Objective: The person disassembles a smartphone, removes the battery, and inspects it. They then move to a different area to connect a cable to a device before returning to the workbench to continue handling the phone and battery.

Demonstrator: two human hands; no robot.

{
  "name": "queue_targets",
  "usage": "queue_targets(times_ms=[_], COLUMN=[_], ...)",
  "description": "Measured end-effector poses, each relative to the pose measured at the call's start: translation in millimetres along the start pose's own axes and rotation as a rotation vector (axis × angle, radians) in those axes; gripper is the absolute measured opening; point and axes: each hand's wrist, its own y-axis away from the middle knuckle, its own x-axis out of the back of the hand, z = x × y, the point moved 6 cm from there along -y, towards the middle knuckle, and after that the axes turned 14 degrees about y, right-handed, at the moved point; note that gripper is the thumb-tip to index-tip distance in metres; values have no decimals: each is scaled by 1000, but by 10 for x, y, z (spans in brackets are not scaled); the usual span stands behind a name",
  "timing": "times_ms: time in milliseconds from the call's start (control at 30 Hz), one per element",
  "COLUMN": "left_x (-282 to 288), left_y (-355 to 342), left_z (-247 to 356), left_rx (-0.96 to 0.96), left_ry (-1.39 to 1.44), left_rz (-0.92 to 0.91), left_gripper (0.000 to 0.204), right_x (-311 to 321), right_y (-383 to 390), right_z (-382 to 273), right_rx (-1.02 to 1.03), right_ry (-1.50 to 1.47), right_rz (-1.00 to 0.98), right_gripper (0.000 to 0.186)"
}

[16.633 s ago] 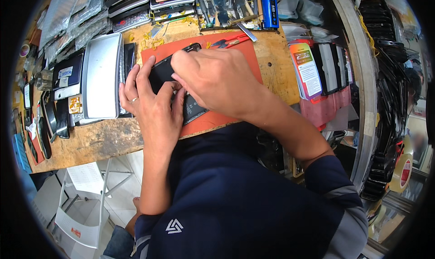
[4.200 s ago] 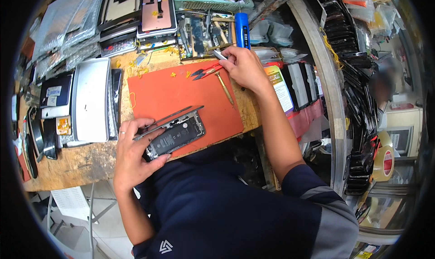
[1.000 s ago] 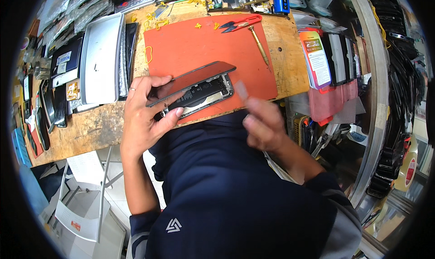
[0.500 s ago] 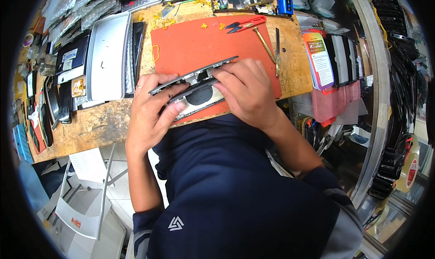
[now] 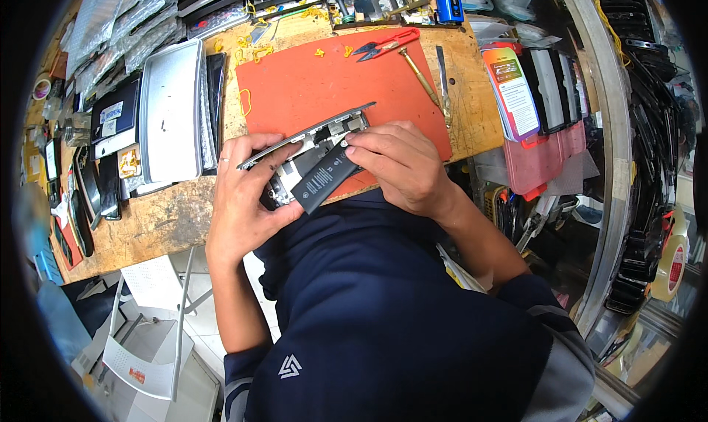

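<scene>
My left hand [image 5: 242,195] is wrapped round the left end of an opened phone [image 5: 284,173], whose dark panel [image 5: 310,132] stands tilted up along the far side. Metal and small parts show inside it. In my right hand [image 5: 407,170], thumb and fingers pinch the upper right end of a flat black battery [image 5: 323,181] with pale print. The battery slants over the phone's near side, its lower left end close to my left thumb. My fingers hide part of the phone. Beneath is an orange-red mat [image 5: 302,79] on the wooden bench.
On the mat's far right lie red-handled thread snips [image 5: 387,44] and a brass screwdriver [image 5: 419,71]. Metal tweezers [image 5: 444,82] rest beside it. A metal tray [image 5: 171,112] stands left, phone cases [image 5: 516,97] right. Yellow rubber bands [image 5: 254,53] lie scattered at the back.
The opened phone has tipped, so its inside shows more. My right hand has come off the phone's panel edge and now holds the black battery, which is in plain view. The whole view has shifted slightly.
</scene>
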Motion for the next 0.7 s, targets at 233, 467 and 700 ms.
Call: queue_targets(times_ms=[233,467,700], left_x=[-7,-33,-2], left_y=[1,74,153], left_z=[21,-3,270], left_rx=[-38,-97,-388], left_ry=[-2,-48,131], left_rz=[3,36,-62], left_gripper=[68,64,38], right_x=[79,549,350], right_y=[89,281,741], right_z=[82,349,942], right_rx=[-83,-574,-868], right_ry=[-86,-399,-488], right_rz=[47,344,679], right_gripper=[29,29,30])
